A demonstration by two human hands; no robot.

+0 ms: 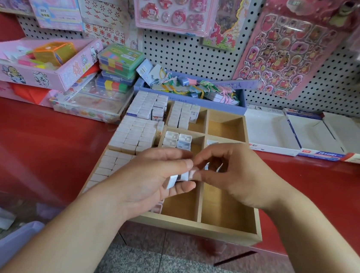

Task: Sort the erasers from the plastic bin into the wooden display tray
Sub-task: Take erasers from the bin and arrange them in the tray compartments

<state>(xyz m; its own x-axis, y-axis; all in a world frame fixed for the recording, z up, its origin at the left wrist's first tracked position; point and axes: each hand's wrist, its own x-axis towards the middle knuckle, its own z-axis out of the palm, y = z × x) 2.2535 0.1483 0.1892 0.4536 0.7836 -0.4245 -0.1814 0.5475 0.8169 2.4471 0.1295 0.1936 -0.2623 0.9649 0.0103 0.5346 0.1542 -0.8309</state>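
The wooden display tray lies on the red counter, split into compartments. Its left compartments hold several rows of white erasers; the middle back one holds more white erasers, and a middle cell holds small clear cases. Over the tray's middle, my left hand holds a few small white erasers between thumb and fingers. My right hand pinches the end eraser of that bunch with thumb and forefinger. A corner of the translucent plastic bin shows at the lower left.
A blue box of clips stands behind the tray. Pink box and stacked colour cases sit at the back left. Open white cartons lie at the right. A pegboard with sticker sheets rises behind.
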